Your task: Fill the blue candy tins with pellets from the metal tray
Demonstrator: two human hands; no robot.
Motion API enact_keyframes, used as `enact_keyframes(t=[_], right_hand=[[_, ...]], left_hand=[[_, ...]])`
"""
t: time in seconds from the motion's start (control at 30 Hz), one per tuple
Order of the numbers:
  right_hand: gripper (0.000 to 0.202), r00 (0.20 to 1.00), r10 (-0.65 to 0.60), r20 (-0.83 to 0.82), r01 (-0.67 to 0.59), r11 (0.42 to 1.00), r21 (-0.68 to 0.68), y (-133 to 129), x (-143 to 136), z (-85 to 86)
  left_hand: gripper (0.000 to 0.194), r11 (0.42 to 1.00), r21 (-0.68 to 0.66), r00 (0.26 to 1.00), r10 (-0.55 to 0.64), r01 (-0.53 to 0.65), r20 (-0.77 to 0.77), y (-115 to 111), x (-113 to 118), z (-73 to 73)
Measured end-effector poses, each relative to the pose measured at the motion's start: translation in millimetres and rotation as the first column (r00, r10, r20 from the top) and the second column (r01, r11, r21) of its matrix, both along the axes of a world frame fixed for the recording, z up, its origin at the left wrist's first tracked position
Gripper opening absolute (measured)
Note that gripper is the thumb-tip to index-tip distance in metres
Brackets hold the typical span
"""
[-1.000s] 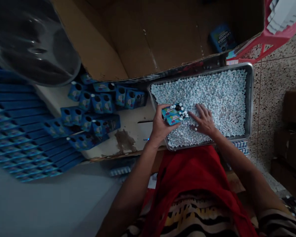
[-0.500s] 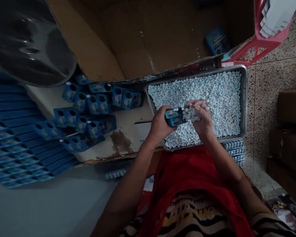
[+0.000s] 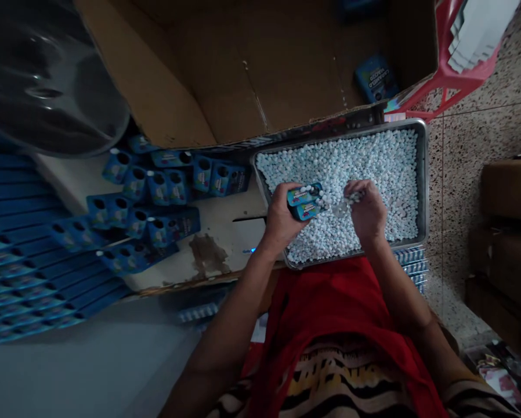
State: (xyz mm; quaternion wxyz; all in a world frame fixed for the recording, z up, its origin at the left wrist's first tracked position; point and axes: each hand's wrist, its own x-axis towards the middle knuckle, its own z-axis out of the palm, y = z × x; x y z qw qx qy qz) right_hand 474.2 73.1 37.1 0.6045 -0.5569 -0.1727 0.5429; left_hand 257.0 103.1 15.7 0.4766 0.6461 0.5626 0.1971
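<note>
My left hand (image 3: 281,219) is closed around two small blue candy boxes (image 3: 301,210), held side by side over the left part of a metal tray (image 3: 423,191). White and pale blue candies show at the boxes' openings, which face right. Many more small candies (image 3: 386,162) cover the tray. Just to the right of the boxes, my right hand (image 3: 368,213) has its fingers curled around some candies, above the tray and apart from the boxes. A few candies look blurred between the hand and the boxes.
Open-holed blue boxes (image 3: 158,186) stand on the table at left, beside stacked rows of blue boxes (image 3: 47,249). A large cardboard box (image 3: 286,64) borders the tray's far side. A white flat device (image 3: 248,232) lies left of the tray. A pink stool (image 3: 469,75) is at upper right.
My right hand has moved right, away from the box openings, with fewer candies in it. More candies now show at the openings. My left hand keeps its hold on the two boxes.
</note>
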Motion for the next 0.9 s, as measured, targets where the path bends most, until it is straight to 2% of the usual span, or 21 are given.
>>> enact_keyframes(t=[0.07,0.17,0.23,0.3,0.4,0.47,0.6,0.67,0.77,0.9], right_hand=[[0.04,0.997,-0.079,-0.01,0.077,0.993,-0.088,-11,21,-7.5],[0.031,0.94,-0.206,-0.271,0.131,0.954,-0.271,-21,47,-14.2],[0.029,0.866,-0.266,-0.424,0.118,0.932,-0.343,-24,55,-11.5],[0.026,0.824,-0.273,-0.496,0.094,0.93,-0.355,-25,56,-3.7],[0.015,0.807,-0.225,-0.546,0.062,0.952,-0.3,-24,53,11.4],[0.009,0.811,-0.179,-0.558,0.053,0.97,-0.235,-22,51,20.3],[0.021,0.85,-0.119,-0.513,0.052,0.988,-0.144,-15,43,29.0],[0.018,0.875,-0.076,-0.479,0.014,0.991,-0.132,-9,33,27.6],[0.018,0.867,-0.022,-0.497,-0.049,0.99,-0.129,-2,10,19.7],[0.031,0.874,0.013,-0.486,-0.077,0.991,-0.112,3,-21,7.8]], left_hand=[[0.073,1.0,0.014,0.993,0.005,-0.007,0.114,7,3,0.3],[0.083,0.996,-0.074,0.927,-0.023,0.055,0.375,12,11,0.0],[0.091,0.981,-0.182,0.886,0.027,0.065,0.463,11,19,-4.0],[0.095,0.967,-0.247,0.873,0.068,0.061,0.483,5,29,-11.0],[0.09,0.973,-0.22,0.873,0.043,0.075,0.486,-5,42,-20.0],[0.082,0.982,-0.171,0.894,0.006,0.079,0.447,-11,44,-21.1],[0.07,0.997,-0.033,0.968,-0.06,0.07,0.244,-17,30,-10.9],[0.067,0.994,0.028,0.987,-0.108,0.105,0.118,-18,18,-2.9],[0.065,0.985,0.07,0.986,-0.151,0.156,-0.075,-21,5,7.7],[0.065,0.989,0.085,0.972,-0.1,0.12,-0.214,-31,-5,15.0]])
